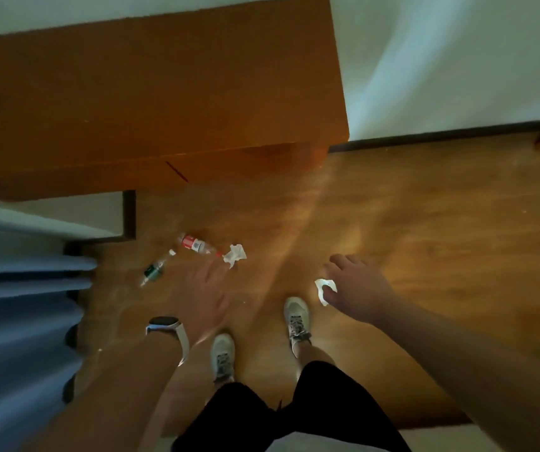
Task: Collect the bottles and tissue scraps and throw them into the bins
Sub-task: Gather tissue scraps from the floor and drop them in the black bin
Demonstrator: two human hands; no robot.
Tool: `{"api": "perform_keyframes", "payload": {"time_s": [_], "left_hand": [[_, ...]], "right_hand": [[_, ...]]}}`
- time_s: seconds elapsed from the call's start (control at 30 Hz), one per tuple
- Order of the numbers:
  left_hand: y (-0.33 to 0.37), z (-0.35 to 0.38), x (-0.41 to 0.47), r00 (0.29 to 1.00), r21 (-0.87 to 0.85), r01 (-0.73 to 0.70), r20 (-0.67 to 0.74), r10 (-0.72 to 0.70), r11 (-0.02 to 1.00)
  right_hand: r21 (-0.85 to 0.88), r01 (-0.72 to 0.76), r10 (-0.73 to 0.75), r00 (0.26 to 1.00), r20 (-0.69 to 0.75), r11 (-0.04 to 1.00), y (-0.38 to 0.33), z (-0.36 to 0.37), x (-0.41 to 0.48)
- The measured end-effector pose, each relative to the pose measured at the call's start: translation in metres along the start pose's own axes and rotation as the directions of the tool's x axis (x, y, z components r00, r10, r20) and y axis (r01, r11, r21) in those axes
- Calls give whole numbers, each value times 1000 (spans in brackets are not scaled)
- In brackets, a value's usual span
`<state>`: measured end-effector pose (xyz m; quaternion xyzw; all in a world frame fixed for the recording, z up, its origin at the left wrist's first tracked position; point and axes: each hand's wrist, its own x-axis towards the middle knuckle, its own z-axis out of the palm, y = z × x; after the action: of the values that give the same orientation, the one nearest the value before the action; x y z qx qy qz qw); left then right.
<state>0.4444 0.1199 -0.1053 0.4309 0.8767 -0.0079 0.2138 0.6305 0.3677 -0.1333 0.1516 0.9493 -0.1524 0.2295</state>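
Hands first: pinching soft, weightless tissue scrap in right hand, holding left hand spread toward 2 light, slick bottles; best gripped mid-body.

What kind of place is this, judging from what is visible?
Probably a room in a home or a hotel: a wooden floor, what looks like a blue curtain at the left, and a large wooden cabinet against a white wall.
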Motion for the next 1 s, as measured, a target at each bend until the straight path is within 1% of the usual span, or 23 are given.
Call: {"api": "perform_keyframes", "payload": {"time_s": [0.13,0.23,0.33,0.43,0.5,0.6,0.67,0.73,0.83,0.93,1.0], "left_hand": [[-9,19,30,992,16,-100,74,98,995],[-20,41,57,979,19,-172,112,169,985],[-37,75,80,970,35,-217,124,211,976],[-69,130,112,951,-13,-268,154,267,963],[-95,176,139,948,40,-290,146,282,956],[-125,249,176,933,100,-314,216,287,944],[-143,304,201,933,104,-312,219,284,944],[-159,359,226,924,60,-331,224,310,942],[-179,432,258,930,12,-262,269,250,965],[-191,487,285,956,-39,-177,231,181,984],[-196,517,299,968,-55,-157,190,165,986]], "right_hand": [[79,-147,148,989,-12,986,4,30,-4],[131,-258,265,964,-39,957,0,58,-2],[149,-352,358,934,-15,924,-5,100,8],[143,-442,442,896,32,886,-5,157,27],[170,-484,482,874,57,858,0,203,45],[190,-525,520,851,79,830,14,277,80],[184,-558,546,830,112,809,28,330,104],[183,-594,575,804,152,783,46,384,126],[176,-641,607,766,211,747,73,458,157],[164,-663,626,746,227,730,96,517,181],[169,-688,651,724,227,706,107,549,195]]}}
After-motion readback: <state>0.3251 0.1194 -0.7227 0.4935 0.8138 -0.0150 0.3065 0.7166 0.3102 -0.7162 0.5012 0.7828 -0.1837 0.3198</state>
